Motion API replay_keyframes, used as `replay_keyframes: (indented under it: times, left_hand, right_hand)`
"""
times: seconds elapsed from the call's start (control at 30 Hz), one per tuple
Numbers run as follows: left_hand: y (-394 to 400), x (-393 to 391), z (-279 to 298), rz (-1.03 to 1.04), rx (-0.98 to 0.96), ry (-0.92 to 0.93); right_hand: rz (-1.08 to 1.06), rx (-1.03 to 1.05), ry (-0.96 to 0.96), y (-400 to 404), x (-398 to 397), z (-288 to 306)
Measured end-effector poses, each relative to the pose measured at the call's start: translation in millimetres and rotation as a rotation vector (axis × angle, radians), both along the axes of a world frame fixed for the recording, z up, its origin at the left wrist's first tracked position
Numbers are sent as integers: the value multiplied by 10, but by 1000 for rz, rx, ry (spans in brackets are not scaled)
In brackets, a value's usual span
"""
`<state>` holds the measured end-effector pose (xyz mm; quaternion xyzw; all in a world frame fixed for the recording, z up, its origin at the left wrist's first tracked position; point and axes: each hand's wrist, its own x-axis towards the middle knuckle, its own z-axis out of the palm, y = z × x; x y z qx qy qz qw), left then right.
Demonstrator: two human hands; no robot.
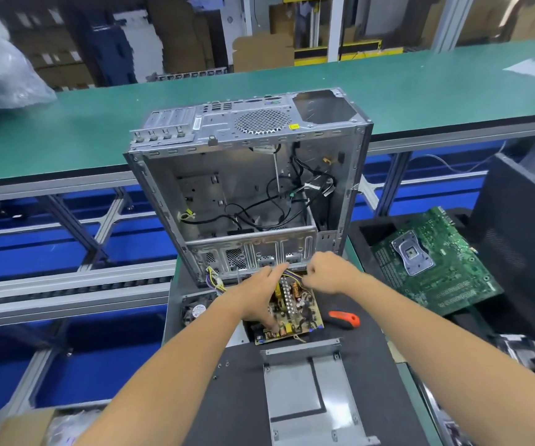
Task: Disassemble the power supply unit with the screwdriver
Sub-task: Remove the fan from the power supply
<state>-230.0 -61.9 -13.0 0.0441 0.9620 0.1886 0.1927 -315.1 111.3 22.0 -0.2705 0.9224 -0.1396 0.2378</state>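
The opened power supply unit lies on the black mat, its yellow-brown circuit board (pixel 295 312) exposed with heat sinks and coils. My left hand (pixel 259 294) lies across the board's left side, fingers spread, thumb down at the near corner. My right hand (pixel 327 272) is curled at the board's far edge, pinching the bundle of coloured wires (pixel 293 275). The screwdriver (pixel 345 318), with its orange and black handle, lies on the mat to the right of the board; neither hand touches it. The grey metal cover (pixel 301 391) of the unit lies nearer to me.
An empty grey computer case (pixel 247 188) stands tilted just behind the board, cables loose inside. A small fan (pixel 195 310) sits left of the board. A green motherboard (pixel 430 262) rests in a black tray at right. Behind runs a green conveyor table (pixel 163 101).
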Motion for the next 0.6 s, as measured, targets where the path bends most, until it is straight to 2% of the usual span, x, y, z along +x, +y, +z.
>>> replay_keyframes:
  times: [0.13,0.2,0.27,0.37,0.6]
  left_hand:
    - [5,-4,18,-5,-26,-19]
    - [3,-11,20,-12,-43,-27]
    - [4,-19,23,-14,-54,-32]
    - [6,-29,26,-19,-65,-27]
    - [-5,-2,8,-26,-54,-1]
  right_hand:
    - [196,378,-68,237,-63,-13]
    - [249,476,-148,283,-10,-106]
    - [241,466,-154,284,28,-177]
    - [249,437,-40,266,77,-256]
    - [387,489,85,157,168,-316]
